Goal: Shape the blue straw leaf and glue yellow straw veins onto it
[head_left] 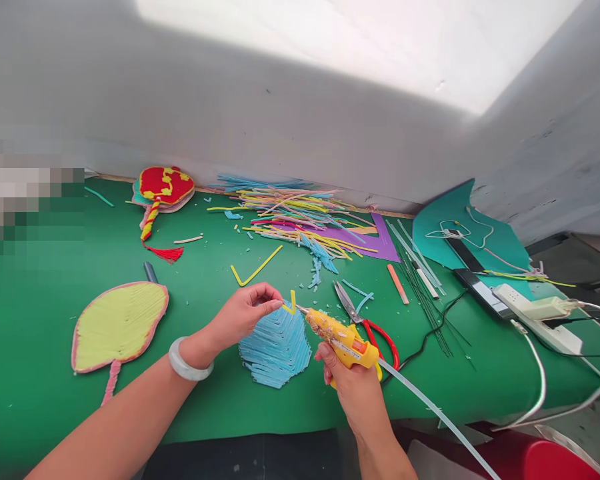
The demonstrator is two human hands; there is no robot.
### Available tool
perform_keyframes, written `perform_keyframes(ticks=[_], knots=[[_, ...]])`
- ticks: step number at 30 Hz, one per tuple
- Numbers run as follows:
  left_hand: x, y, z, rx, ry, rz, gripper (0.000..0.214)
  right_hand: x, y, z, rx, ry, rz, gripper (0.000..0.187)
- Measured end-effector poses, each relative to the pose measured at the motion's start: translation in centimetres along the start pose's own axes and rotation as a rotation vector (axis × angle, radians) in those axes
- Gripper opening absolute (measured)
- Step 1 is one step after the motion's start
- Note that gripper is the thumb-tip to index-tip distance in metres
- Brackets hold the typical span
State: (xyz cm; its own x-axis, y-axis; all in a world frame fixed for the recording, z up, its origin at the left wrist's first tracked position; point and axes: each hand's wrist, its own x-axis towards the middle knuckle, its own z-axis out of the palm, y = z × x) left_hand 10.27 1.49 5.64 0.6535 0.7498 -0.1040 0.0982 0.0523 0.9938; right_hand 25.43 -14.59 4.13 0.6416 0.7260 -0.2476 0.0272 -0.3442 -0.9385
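Yellow glue gun (351, 347), tilted, nozzle (303, 309) near a bent yellow strip (293, 304), ridged blue panel (275, 350) lying flat below

We count one left hand (247, 313), one right hand (353, 387), one bracelet (181, 365), one glue gun (343, 341), two V-bent yellow strips (293, 301), one blue panel (275, 350), one pair of scissors (350, 308), one yellow fan (120, 325), one red fan (153, 190), one tassel (169, 255) and one power strip (567, 340); the piled strips (300, 202) we cannot number.

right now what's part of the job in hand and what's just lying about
In the job: yellow glue gun (right hand); bent yellow strip (left hand); blue ribbed panel beneath; probably red-handled metal scissors.

Seemingly lying about: yellow leaf-shaped fan; red tasselled fan; teal sheet.
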Motion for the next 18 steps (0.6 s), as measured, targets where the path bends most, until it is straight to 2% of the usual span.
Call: perform_keyframes(ticks=[18], knots=[[-0.08, 0.24, -0.08, -0.017, 0.027, -0.017, 0.037, -0.56, -0.62, 0.31, 0.004, 0.044, -0.005, 0.046]])
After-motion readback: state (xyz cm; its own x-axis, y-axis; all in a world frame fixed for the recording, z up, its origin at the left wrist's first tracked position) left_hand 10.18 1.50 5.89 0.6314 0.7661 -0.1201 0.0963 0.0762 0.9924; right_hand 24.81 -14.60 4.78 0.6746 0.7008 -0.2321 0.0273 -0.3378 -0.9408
